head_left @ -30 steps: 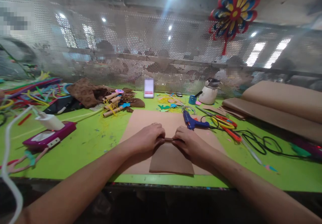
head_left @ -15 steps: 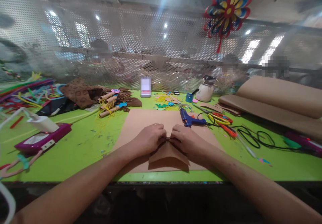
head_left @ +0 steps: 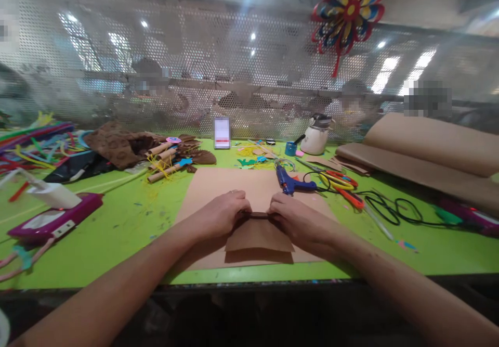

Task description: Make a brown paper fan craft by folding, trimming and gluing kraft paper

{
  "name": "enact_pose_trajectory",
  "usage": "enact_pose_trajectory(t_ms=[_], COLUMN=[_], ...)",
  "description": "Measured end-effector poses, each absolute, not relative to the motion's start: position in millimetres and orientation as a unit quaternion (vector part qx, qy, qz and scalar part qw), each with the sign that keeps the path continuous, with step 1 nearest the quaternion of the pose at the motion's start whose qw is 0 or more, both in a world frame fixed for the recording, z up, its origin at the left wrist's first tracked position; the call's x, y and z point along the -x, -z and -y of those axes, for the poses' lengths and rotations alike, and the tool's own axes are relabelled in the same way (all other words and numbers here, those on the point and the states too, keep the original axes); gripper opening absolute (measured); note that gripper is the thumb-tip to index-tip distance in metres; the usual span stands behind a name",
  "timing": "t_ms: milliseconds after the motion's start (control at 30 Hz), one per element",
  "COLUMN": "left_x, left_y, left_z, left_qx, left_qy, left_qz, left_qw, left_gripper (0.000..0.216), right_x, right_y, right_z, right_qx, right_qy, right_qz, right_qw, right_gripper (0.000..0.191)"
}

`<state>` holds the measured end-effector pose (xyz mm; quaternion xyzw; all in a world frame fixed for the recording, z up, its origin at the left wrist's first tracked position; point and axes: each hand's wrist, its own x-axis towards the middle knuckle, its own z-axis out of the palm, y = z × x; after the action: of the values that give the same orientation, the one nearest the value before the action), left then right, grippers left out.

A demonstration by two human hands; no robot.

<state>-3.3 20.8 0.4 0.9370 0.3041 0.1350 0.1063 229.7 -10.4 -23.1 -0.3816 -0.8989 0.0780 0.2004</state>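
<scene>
Green tabletop point(head_left: 128, 222) fronted by a perforated metal screen point(head_left: 195, 61), with a paper pinwheel point(head_left: 348, 9) hanging at upper right. Centre: a large tan sheet point(head_left: 234, 183) lies flat on the table, its near edge close to the table's front edge. On it rests a smaller brown paper piece point(head_left: 258, 236), whose far edge is rolled or folded into a narrow strip. The long axis of that strip runs left to right across the view, level with the table edge; the loose flap of the piece points toward the person and is lifted slightly off the sheet, casting a shadow below.

Left hand point(head_left: 222, 214): fingers curled tightly, pinching the left end of the rolled edge. Right hand point(head_left: 298, 219): fingers likewise curled and closed on the right end. The two hands sit near each other, with a short span of the roll visible between them.

Surroundings: a blue glue gun point(head_left: 290, 183) lies just beyond the right hand on the sheet's far right corner; scissors point(head_left: 345, 185) and a black cord point(head_left: 393, 211) lie farther right. A phone point(head_left: 221, 132) stands upright against the screen. Rolled paper tubes point(head_left: 166, 162) and coloured pipe cleaners point(head_left: 35, 141) occupy the left; brown paper rolls point(head_left: 429, 152) the right.
</scene>
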Motion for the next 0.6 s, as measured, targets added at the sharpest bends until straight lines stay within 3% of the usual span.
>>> enact_pose_trajectory(t_ms=[333, 600], left_x=[9.0, 6.2], left_y=[-0.3, 2.5], left_z=[-16.5, -14.7], left_qx=[-0.939, -0.956], left_qy=[-0.135, -0.12], left_qz=[-0.29, -0.267], left_qw=[0.123, 0.031], left_gripper=[0.018, 0.011], right_x=[-235.4, -232.1], right_y=[22.8, 14.3], right_z=[6.0, 11.9], right_qx=[0.36, 0.352], right_qy=[-0.063, -0.009], right_qz=[0.912, 0.924], right_qw=[0.183, 0.149], right_gripper=[0.02, 0.016])
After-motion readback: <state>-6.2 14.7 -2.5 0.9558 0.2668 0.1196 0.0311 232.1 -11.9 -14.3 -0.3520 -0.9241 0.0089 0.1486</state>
